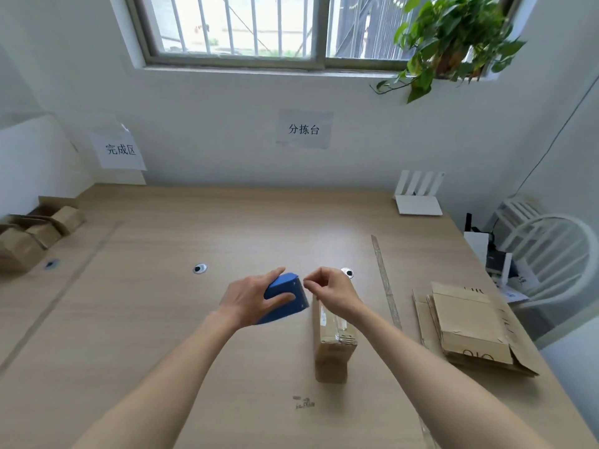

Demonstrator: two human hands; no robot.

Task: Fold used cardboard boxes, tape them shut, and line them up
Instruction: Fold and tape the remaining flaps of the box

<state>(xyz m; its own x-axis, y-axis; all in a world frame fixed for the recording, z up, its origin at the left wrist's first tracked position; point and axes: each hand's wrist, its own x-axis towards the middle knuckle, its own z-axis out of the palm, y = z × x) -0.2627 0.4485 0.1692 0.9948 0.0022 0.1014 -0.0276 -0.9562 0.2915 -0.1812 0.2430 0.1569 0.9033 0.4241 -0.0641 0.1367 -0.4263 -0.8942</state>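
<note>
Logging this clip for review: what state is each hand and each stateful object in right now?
Left hand: grips the blue tape dispenser, lifted off the table.
Right hand: fingers pinched beside the dispenser's edge; tape itself too faint to confirm.
Folded box: closed, on the table, clear tape on top.
Flat cardboard stack: unfolded, at the right.
Finished boxes: folded, grouped far left.
Window: shut.

Table point(201, 335): light wood-grain top; two round grommets point(200, 268) set in it, a third further left.
Wall signs point(304, 129): two paper sheets with printed characters, one centre, one left.
Window point(259, 27): barred, above the centre sign.
Plant point(453, 37): green, trailing leaves, on the sill at right.
Router point(418, 197): white, four upright antennas, at the table's far right edge.
Chair point(547, 251): white, beside the table's right side.
Ruler point(385, 280): long strip lying flat on the table.
</note>
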